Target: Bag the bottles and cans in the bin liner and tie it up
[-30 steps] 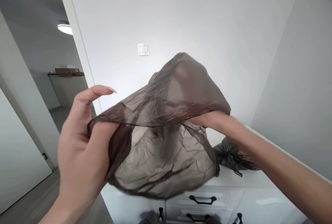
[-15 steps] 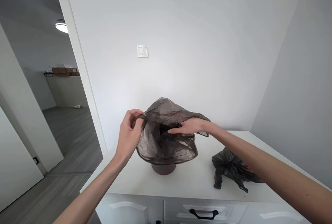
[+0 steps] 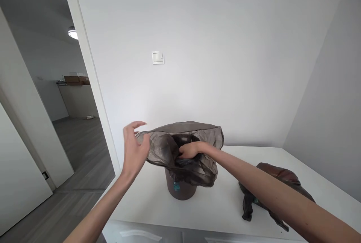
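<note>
A thin dark plastic bag spreads over the mouth of a brown bin with turquoise lettering on its side. My left hand is at the bag's left edge, thumb and fingers apart. Inside the bag's opening, my right hand reaches down toward the middle of the bin. Its fingertips are hidden in the dark folds, so their grip does not show. The bag's rim flares out around the bin and hangs over its front.
A tied, filled dark bag lies on the right of the white cabinet top, partly behind my right forearm. The wall behind carries a light switch. An open doorway is on the left.
My left hand has let go of the bag's edge and opened. My right hand has pushed deeper, and the bag sits lower, with more of the bin's front showing.
</note>
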{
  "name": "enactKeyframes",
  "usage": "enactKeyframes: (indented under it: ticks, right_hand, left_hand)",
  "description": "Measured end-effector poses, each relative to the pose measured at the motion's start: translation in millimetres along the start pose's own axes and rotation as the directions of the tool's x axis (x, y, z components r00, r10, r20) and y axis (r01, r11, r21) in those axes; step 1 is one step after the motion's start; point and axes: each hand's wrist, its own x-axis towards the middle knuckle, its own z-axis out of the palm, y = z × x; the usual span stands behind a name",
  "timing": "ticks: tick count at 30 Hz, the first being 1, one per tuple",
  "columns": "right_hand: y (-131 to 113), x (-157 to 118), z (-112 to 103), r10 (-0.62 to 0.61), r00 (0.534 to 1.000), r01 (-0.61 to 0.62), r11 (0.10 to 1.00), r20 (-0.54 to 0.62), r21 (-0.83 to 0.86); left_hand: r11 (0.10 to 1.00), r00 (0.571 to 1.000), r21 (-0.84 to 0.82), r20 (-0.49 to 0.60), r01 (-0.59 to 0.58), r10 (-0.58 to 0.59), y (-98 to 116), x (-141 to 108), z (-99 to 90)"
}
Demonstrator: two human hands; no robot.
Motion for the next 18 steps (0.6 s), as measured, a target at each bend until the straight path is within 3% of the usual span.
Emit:
enactKeyframes:
  ticks: [2,4,6,7,8,11,14,16,18]
  right_hand:
    - [3,-12,-7,-0.021,0.999,0.021,1.000,0.038,-0.017]
    - [6,-28,-16,-0.040,0.999,0.040,0.999,0.019,0.009]
    - [8,-43,-25,-0.048,0.999,0.048,0.994,0.005,0.100]
    - [10,-49,-28,-0.049,0.999,0.050,0.986,-0.009,0.158]
    - [13,-54,-31,-0.045,0.998,0.051,0.975,-0.033,0.216]
    - [27,-62,-35,-0.006,0.991,0.051,0.938,-0.132,0.343]
    - [52,-58,-32,-0.001,0.979,0.100,0.873,-0.202,0.477]
    - [71,-50,-23,0.031,0.971,0.128,0.774,-0.239,0.620]
    - [87,-41,-7,0.095,0.970,0.121,0.609,-0.224,0.784]
  left_hand:
    - [0.950,0.951,0.029,0.017,-0.310,0.310,13,-5,-7.6]
    - [0.846,0.803,-0.037,0.295,-0.531,0.517,24,-9,-8.5]
    - [0.814,0.602,-0.101,0.622,-0.572,0.501,30,-11,-1.5]
    - [0.830,0.543,-0.083,0.719,-0.552,0.433,29,-10,4.5]
    - [0.854,0.532,-0.032,0.770,-0.519,0.352,26,-8,11.4]
    - [0.909,0.582,0.150,0.805,-0.389,0.116,4,2,30.9]
    - [0.933,0.619,0.213,0.785,-0.291,0.014,-29,15,40.2]
    - [0.967,0.650,0.175,0.760,-0.187,-0.012,-52,23,40.9]
    - [0.992,0.618,0.126,0.779,0.011,-0.106,-75,26,39.6]
